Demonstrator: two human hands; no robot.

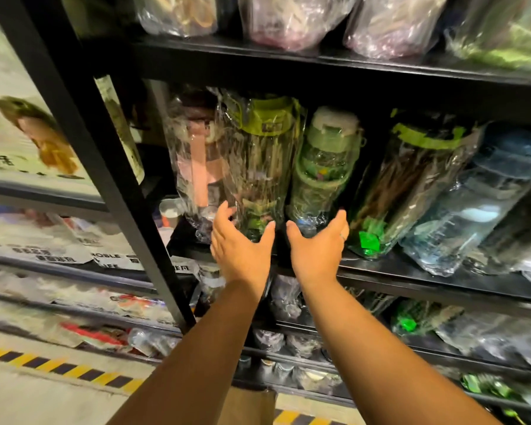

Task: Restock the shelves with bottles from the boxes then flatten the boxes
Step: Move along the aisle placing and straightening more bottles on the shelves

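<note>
Plainly, the risk lay in the crowded row: the wrapped bottles leaned against one another on the black shelf (411, 271), and a nudge to the slippery film on the olive-lidded bottle (261, 167) could have tipped it, or the pink bottle (196, 161) on its left, off the near edge. Both arms reached up and forward. The left hand (239, 245) was spread, palm inward, fingers (224, 213) at that bottle's base; whether they touched it was unclear. The right hand (318, 245), likewise spread and holding nothing, hovered before the pale-green bottle (325, 167) just to the right.
</note>
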